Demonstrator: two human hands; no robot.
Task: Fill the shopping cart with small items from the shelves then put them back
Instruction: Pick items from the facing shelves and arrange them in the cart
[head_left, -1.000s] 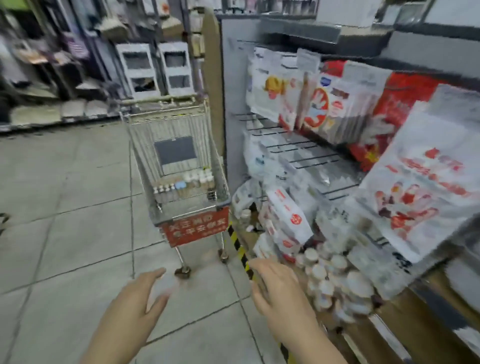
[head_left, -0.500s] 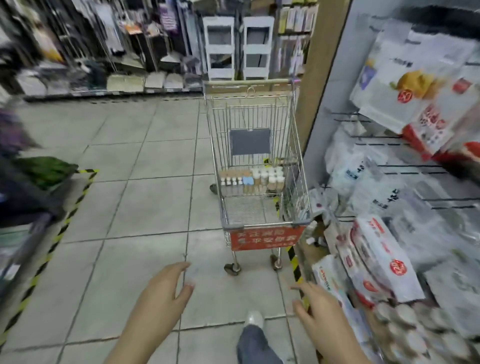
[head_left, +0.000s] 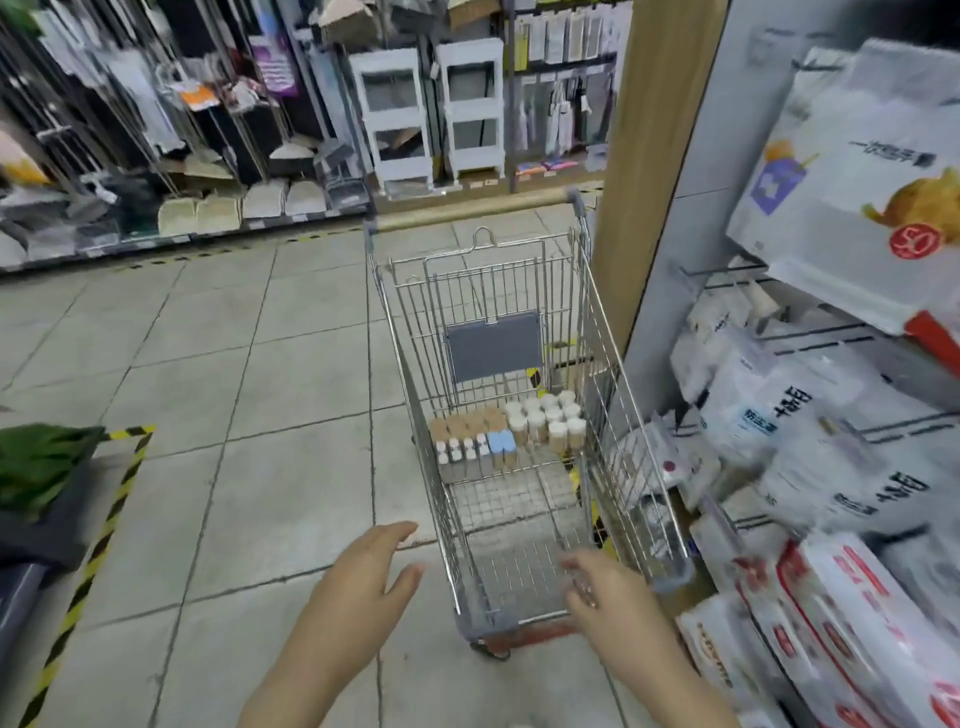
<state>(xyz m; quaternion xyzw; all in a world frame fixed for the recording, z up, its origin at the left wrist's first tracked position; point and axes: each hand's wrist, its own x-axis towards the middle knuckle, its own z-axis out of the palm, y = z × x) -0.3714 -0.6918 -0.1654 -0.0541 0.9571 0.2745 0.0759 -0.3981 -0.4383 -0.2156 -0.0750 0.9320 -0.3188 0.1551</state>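
Cart left of shelves

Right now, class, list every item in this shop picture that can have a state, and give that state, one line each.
Wire shopping cart: upright on tiled floor, partly filled.
Small white-capped jars: standing upright, grouped at the cart's far end.
Small brown-topped bottles: upright in rows beside the jars.
Left hand: open, holding nothing, outside the cart.
Right hand: over the cart's near end, blurred; grip unclear.
White plastic packets: hanging on shelf pegs.
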